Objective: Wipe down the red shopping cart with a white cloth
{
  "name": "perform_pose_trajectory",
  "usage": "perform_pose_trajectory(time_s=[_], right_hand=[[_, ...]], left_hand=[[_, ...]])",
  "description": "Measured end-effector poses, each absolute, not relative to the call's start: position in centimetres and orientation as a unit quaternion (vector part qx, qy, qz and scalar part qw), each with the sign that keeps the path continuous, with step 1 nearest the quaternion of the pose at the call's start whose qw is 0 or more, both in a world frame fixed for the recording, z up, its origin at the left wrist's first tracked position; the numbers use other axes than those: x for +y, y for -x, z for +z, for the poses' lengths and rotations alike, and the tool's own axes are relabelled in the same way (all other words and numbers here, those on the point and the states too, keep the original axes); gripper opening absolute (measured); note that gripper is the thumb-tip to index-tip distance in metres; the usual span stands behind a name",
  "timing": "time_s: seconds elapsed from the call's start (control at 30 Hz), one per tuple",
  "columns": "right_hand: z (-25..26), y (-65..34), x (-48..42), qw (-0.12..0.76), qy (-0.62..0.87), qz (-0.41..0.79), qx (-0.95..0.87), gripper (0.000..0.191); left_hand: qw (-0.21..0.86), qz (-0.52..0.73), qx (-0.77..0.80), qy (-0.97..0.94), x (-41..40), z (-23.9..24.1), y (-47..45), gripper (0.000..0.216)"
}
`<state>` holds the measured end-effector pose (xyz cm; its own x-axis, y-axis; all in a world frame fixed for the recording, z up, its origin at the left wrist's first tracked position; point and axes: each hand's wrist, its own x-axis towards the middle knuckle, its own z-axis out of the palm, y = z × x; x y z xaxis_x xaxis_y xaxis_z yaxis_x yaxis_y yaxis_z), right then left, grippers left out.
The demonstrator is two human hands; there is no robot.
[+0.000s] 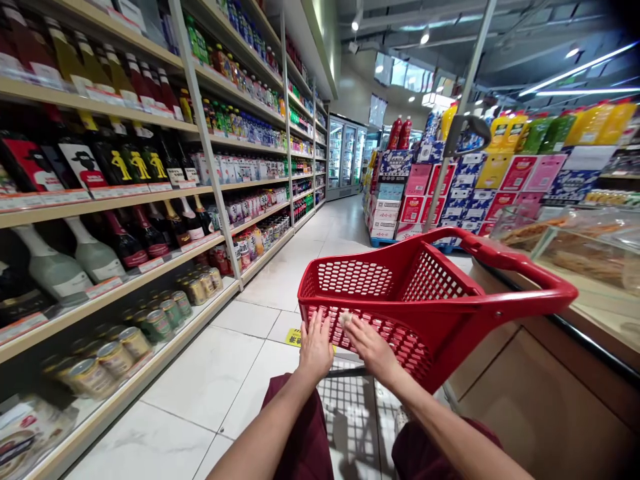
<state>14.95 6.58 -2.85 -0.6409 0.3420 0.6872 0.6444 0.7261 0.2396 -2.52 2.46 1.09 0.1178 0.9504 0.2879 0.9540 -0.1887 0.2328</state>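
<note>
Right of centre in the frame, the red cart [447, 330], its long axis running left to right, lies just beyond the flat, seemingly empty left hand [317, 341] and the right hand [373, 345], pinching a pale wad [345, 319].

A yellow floor sticker [293, 337] mid-frame seems to read "地滑"; lettering on bottles [80, 167], boxes [414, 208] and price tags [151, 265] is illegible.

The person's left hand [316, 350] and right hand [375, 353] were bare, and so were the slim left forearm [273, 427] and right forearm [450, 427]. Plain, dark-maroon cloth legwear [310, 440] showed at the near edge, on the left and right.
</note>
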Motion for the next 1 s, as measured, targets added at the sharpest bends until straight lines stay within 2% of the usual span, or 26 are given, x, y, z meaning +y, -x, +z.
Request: perform_pose_trajectory(time_s=[0.1,0.27,0.47,0.63,0.83,1.0], right_hand=[[-2.3,-16.1,6.5,0.342,0.330,-0.239,-0.847,0.045],[-2.7,-17.9,5.1,0.319,0.305,-0.233,-0.867,0.047],[-0.4,-19.5,5.3,0.352,0.357,-0.246,-0.830,0.045],[-1.5,-20.8,4.9,0.319,0.314,-0.252,-0.858,0.040],[-1.0,-23.1,4.5,0.352,0.374,-0.282,-0.810,0.041],[-1.5,-24.6,3.3,0.353,0.347,-0.274,-0.825,0.039]], left_hand=[[0.018,-0.193,-0.621,0.760,2.4,1.4,1.6,0.063],[0.024,-0.178,-0.595,0.784,2.5,1.8,-0.1,0.062],[0.020,-0.179,-0.580,0.795,2.5,2.3,-2.1,0.063],[0.027,-0.173,-0.562,0.809,2.4,2.5,-3.2,0.060],[0.021,-0.177,-0.545,0.819,2.3,3.1,-4.7,0.058],[0.014,-0.178,-0.520,0.835,2.2,3.3,-6.2,0.058]])
